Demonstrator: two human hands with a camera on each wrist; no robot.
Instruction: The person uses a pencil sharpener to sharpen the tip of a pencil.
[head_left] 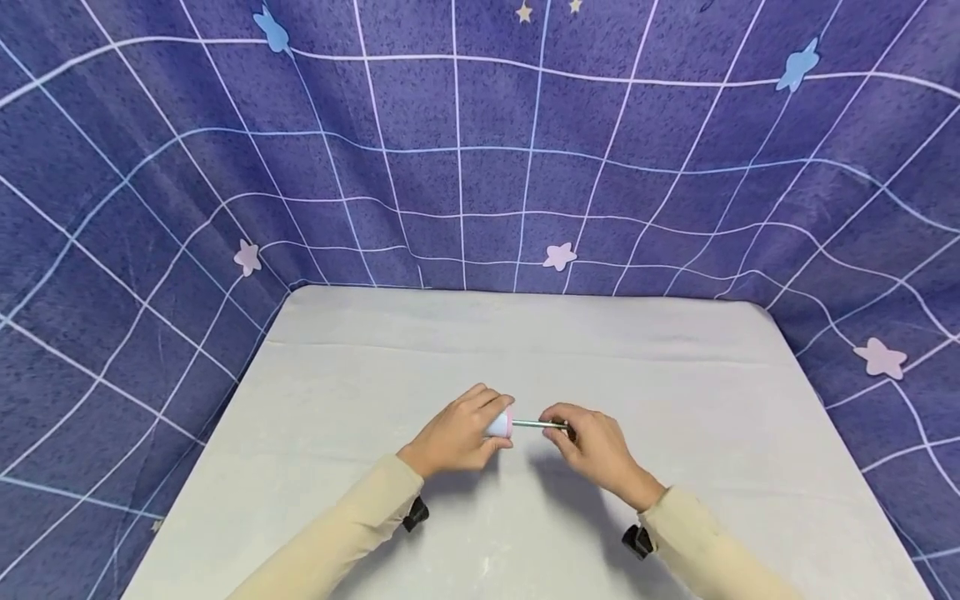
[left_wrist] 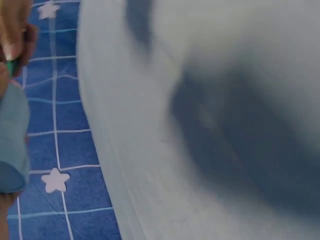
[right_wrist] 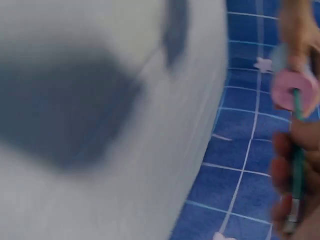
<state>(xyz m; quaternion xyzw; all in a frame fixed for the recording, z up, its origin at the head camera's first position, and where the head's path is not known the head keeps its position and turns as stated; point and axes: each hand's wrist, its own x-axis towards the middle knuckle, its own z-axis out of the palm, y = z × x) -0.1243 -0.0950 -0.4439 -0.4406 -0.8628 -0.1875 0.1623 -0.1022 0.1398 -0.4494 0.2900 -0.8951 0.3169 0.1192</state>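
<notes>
My left hand (head_left: 461,432) grips a light blue cylinder-shaped pencil sharpener (right_wrist: 283,85), its fingers and thumb wrapped around the body. The sharpener's round pink end faces my right hand (head_left: 597,448). That hand holds a green pencil (right_wrist: 298,172) between thumb and fingers, with the silver metal end pointing back toward the right wrist. In the right wrist view, the pencil's front end sits in the hole of the pink face, so its tip is hidden. Both hands are held over the table, and the left wrist view catches the sharpener's blue body (left_wrist: 14,127) at its edge.
A white cloth-covered table (head_left: 360,367) lies beneath both hands, with their shadows on it. Behind and beside it hangs a blue-purple curtain (head_left: 495,183) with grid lines and stars. Black wrist mounts (head_left: 638,542) sit under the sleeves.
</notes>
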